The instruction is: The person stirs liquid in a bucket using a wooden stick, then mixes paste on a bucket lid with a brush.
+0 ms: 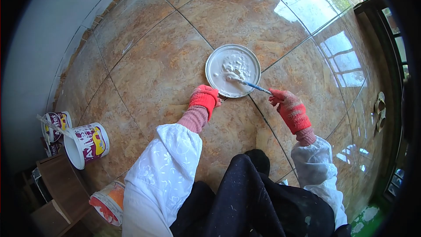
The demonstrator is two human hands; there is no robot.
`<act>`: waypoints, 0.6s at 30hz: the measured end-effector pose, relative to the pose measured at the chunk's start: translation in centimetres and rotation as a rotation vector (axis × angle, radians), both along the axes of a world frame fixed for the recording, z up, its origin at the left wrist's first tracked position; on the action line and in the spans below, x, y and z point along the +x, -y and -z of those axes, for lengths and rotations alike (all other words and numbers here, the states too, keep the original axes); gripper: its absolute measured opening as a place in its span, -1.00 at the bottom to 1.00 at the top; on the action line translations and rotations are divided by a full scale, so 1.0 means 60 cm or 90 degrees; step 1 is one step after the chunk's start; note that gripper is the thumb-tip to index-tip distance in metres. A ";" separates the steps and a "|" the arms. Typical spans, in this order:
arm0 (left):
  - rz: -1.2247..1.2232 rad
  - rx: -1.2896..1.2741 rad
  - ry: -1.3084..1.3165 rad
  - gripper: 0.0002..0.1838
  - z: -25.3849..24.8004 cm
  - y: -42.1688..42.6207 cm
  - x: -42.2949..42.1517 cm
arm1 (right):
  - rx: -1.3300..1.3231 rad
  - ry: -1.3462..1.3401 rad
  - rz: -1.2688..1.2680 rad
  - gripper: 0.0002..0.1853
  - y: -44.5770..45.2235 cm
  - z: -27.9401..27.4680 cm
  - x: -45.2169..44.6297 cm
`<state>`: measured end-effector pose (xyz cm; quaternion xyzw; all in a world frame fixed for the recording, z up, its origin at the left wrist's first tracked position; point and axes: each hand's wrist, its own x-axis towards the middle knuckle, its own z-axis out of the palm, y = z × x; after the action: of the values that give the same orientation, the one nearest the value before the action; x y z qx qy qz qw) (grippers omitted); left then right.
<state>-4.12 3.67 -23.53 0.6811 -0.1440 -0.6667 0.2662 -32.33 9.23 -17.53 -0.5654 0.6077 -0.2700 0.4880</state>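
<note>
A round white container (216,77) filled with thick white paint (224,82) sits on the tiled floor; its depth cannot be judged from above. My left hand (205,99), in a red glove, is closed on its near left rim. In a red glove too, my right hand (289,109) grips the blue handle of a paintbrush (256,87). The brush's paint-coated head lies in the paint, beside a lumpy, stirred patch. White patterned sleeves cover both my arms.
At the left, a tipped white paint bucket (100,140) lies by another labelled bucket (57,125). Nearby are an orange-stained tub (115,199) and a brown wooden piece (66,188). Sandals (380,109) rest by the dark-framed door at right. A pale wall (39,52) borders the floor.
</note>
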 end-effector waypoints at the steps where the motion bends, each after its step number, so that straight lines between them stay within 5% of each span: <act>1: 0.000 -0.001 0.000 -0.76 -0.001 0.001 0.000 | -0.028 -0.043 0.007 -0.64 0.002 -0.005 0.002; 10: 0.011 0.024 0.002 -0.75 0.010 0.010 0.003 | -0.082 -0.121 0.002 -0.58 0.018 -0.029 0.017; 16: 0.482 -0.322 0.236 -0.76 0.149 0.006 0.038 | -0.044 -0.122 -0.043 -0.59 0.003 -0.037 0.029; 18: 0.318 -0.161 0.154 -0.76 0.115 0.011 0.025 | -0.106 -0.122 -0.045 -0.61 -0.001 -0.004 0.003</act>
<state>-2.60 3.02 -30.46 0.6606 -0.4190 -0.6027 0.1577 -32.17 9.26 -17.32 -0.6482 0.6064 -0.2468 0.3888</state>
